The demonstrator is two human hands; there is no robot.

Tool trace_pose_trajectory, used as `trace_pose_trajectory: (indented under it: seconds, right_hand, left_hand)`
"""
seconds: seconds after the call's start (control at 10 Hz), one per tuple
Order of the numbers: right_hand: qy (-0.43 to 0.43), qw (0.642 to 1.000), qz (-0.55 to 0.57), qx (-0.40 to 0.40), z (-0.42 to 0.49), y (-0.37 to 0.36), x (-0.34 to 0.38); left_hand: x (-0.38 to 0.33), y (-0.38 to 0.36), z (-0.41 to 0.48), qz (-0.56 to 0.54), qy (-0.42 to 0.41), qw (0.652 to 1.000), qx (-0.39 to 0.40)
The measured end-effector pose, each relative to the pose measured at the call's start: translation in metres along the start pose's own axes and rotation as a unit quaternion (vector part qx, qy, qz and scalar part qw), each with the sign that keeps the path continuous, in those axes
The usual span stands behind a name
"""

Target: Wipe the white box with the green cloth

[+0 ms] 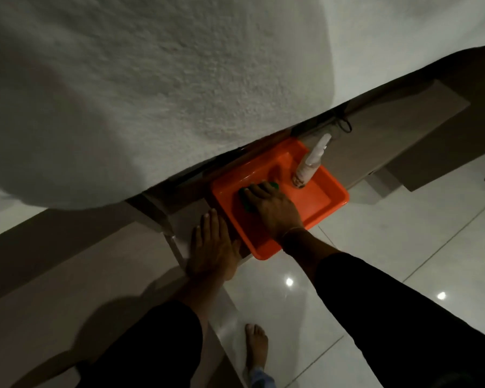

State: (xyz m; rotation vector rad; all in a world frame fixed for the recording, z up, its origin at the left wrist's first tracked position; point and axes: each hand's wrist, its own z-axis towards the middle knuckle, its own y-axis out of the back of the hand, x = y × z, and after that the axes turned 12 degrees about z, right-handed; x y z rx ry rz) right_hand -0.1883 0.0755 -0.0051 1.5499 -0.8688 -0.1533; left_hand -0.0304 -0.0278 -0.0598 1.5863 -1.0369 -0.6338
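Note:
The green cloth [275, 185] lies inside an orange tray [337, 198] and is mostly hidden under my right hand [272, 209]. Only green edges show by the fingertips. My right hand reaches into the tray with its fingers curled down over the cloth. My left hand [212, 245] rests flat, fingers spread, on the brown ledge [95, 261] just left of the tray and holds nothing. I cannot pick out a white box in this view.
A white spray bottle [310, 163] stands tilted in the tray's far right corner. A rough white wall [151, 93] overhangs the ledge and fills the upper view. Glossy white floor tiles [389, 247] lie to the right, and my bare foot [256, 345] stands below.

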Motion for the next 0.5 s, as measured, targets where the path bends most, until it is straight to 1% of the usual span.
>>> trace_pose_trajectory:
  seconds: [0.1,0.2,0.3,0.4,0.5]
  right_hand:
    - [0.002,0.999,-0.008,0.031,0.001,-0.008,-0.008]
    - [0.003,0.998,-0.028,0.06,-0.001,-0.022,-0.017]
    - [0.006,0.997,-0.018,0.077,0.003,-0.017,-0.014]
    - [0.006,0.997,-0.002,0.08,-0.011,-0.002,-0.005]
    - [0.004,0.998,0.065,-0.005,-0.034,0.014,0.006]
  left_hand:
    - [-0.001,-0.016,0.005,0.009,-0.003,1.0,0.022]
    - [-0.002,-0.035,0.009,0.036,-0.01,0.999,0.022]
    - [0.003,-0.032,0.007,0.027,-0.017,0.999,0.013]
    - [0.003,-0.001,-0.007,-0.013,0.006,1.0,-0.027]
    - [0.009,0.015,-0.024,-0.02,0.008,0.997,-0.075]
